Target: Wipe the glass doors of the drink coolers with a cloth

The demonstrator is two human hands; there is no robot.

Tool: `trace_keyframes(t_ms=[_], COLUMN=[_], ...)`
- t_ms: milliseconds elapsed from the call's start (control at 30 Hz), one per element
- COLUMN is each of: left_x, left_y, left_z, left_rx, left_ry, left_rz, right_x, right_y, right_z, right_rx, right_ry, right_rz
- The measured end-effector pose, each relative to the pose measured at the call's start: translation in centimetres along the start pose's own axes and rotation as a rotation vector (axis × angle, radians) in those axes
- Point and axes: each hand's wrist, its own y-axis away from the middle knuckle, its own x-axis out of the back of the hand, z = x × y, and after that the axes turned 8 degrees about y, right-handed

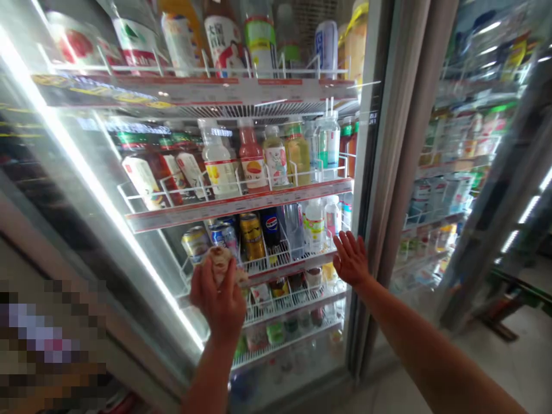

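The left hand (219, 305) has its fingers clamped on a crumpled cloth (221, 264) left of the frame's centre, and a loosened grip could drop it. The right hand (351, 259), fingers outstretched and slightly apart right of centre, could smear the glass door (310, 356) if it pressed there. Counted: two hands, one cloth, one pink drink bottle (253, 158) near upper centre.

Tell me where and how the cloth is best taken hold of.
Likely by the bunched middle of the cloth, from below and the near side: it is crumpled into a wad that can be pinched, and the left hand holds it that way.
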Motion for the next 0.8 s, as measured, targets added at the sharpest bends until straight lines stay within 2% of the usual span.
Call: trace_keyframes(t_ms=[100,167,233,300,400,467,533,667,733,800], left_x=[-0.3,-0.5,-0.5,-0.5,-0.4,-0.4,-0.5,-0.5,-0.4,-0.3], left_y=[2.7,4.9,5.6,4.4,1.6,1.2,2.6,6.1,5.6,3.7], left_z=[1.6,2.7,2.8,1.9,0.2,0.1,1.0,2.7,2.4,1.4], left_rx=[0.014,-0.062,-0.143,-0.135,-0.007,0.036,0.021,-0.116,-0.138,-0.096], left_ry=[0.032,0.064,0.085,0.069,0.018,0.003,0.014,0.116,0.122,0.075], left_rz=[-0.123,-0.254,-0.321,-0.278,-0.116,-0.052,-0.074,-0.284,-0.290,-0.199], right_x=[0.0,0.0,0.0,0.0,0.0,-0.1,0.0,0.0,0.0,0.0], right_y=[0.0,-0.1,-0.1,0.0,0.0,0.0,-0.1,-0.1,0.0,0.0], right_z=[0.0,0.0,0.0,0.0,0.0,0.0,-0.1,-0.1,0.0,0.0], right_rx=[0.000,-0.002,-0.002,0.005,0.003,-0.005,-0.007,-0.014,-0.013,-0.009], right_ry=[-0.002,0.000,-0.002,-0.006,-0.011,-0.008,-0.005,-0.009,-0.011,-0.011], right_rz=[0.000,0.003,0.004,0.004,0.014,0.015,0.013,-0.004,-0.008,-0.003])
